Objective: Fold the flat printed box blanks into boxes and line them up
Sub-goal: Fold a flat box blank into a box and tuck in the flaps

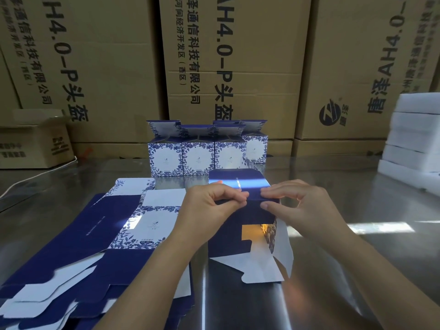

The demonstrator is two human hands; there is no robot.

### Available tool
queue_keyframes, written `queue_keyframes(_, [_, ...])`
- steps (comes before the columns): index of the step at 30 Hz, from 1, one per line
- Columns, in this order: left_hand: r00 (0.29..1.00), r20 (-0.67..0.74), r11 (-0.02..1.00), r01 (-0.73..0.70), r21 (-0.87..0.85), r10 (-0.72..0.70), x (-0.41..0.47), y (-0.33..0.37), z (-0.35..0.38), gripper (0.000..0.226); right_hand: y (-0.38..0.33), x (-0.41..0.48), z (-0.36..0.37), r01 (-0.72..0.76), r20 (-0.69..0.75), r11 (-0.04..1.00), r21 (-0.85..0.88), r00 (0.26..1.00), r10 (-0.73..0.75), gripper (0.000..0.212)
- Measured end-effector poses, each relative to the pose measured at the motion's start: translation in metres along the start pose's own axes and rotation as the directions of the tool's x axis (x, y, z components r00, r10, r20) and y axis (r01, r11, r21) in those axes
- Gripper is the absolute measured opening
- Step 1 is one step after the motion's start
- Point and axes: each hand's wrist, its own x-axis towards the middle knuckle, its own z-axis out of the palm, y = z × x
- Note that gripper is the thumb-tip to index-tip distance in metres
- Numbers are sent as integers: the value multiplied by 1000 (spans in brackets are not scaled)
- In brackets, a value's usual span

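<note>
A dark blue and white floral box blank (228, 236) is half folded in front of me, its white flaps hanging open toward me. My left hand (209, 206) pinches its upper edge from the left. My right hand (292, 203) pinches the same edge from the right, thumb on the blue side panel. A pile of flat blanks (95, 246) lies on the table to the left. Several folded boxes (204, 153) stand in a row at the back, top flaps up.
The work surface is a shiny metal table (357, 258). Large brown cartons (238, 67) form a wall behind it. A small carton (33, 144) sits at the far left. Stacked white foam blocks (414, 139) stand at the right edge.
</note>
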Motion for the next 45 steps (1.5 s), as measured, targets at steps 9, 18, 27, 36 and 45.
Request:
queue_keyframes(9, [998, 46, 999, 32, -43, -30, 4, -4, -18, 25, 2, -1, 1, -11, -9, 998, 60, 1000, 11, 25])
queue_keyframes(18, [1000, -7, 999, 13, -42, -13, 2, -3, -15, 29, 4, -1, 2, 0, 0, 998, 66, 1000, 0, 29])
queue_keyframes(27, [999, -37, 999, 28, -29, -29, 3, -3, -12, 27, 4, -1, 2, 6, 14, 999, 52, 1000, -6, 30])
queue_keyframes(36, [1000, -2, 999, 30, 45, -30, 2, -3, -15, 23, 5, -1, 3, 0, -10, 999, 54, 1000, 1, 23])
queue_keyframes(45, [993, 75, 985, 78, 154, -91, 7, -11, -25, 27, 7, 0, 0, -57, 16, 990, 129, 998, 55, 23])
